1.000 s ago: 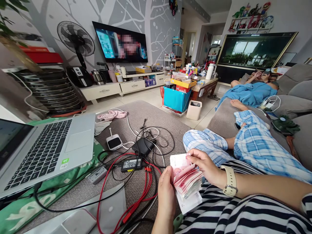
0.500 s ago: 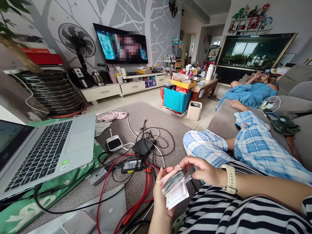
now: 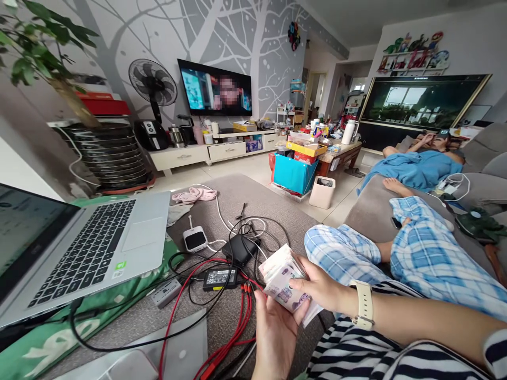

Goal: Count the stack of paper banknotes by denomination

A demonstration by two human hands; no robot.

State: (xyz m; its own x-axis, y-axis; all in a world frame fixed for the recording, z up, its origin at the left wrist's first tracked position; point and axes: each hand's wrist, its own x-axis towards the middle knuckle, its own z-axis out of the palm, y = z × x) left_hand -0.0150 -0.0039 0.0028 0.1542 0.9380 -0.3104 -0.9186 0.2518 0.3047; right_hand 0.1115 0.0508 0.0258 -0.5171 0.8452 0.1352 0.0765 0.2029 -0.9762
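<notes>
A thick stack of banknotes [image 3: 283,287], pale with purple print on the front note, is tilted up above the couch and my lap. My right hand [image 3: 317,282] grips it from the right, thumb pressed on the front note. Below and to the left, my left hand [image 3: 277,330] has its palm turned up, with the thumb raised near the stack's left corner. One left fingertip lies over the stack's lower edge; the other left fingers are hidden behind the notes. A pale watch [image 3: 362,305] is on my right wrist.
An open laptop [image 3: 103,237] sits on a green cloth at left. Black adapters [image 3: 219,278], tangled cables and red leads [image 3: 242,311] lie beside my hands. A translucent pouch [image 3: 178,338] lies in front. Another person [image 3: 420,158] reclines on the far sofa.
The banknotes have turned to show a broad purple front instead of fanned edges. My right hand has shifted from their top edge to grip their side. The camera view has tilted up.
</notes>
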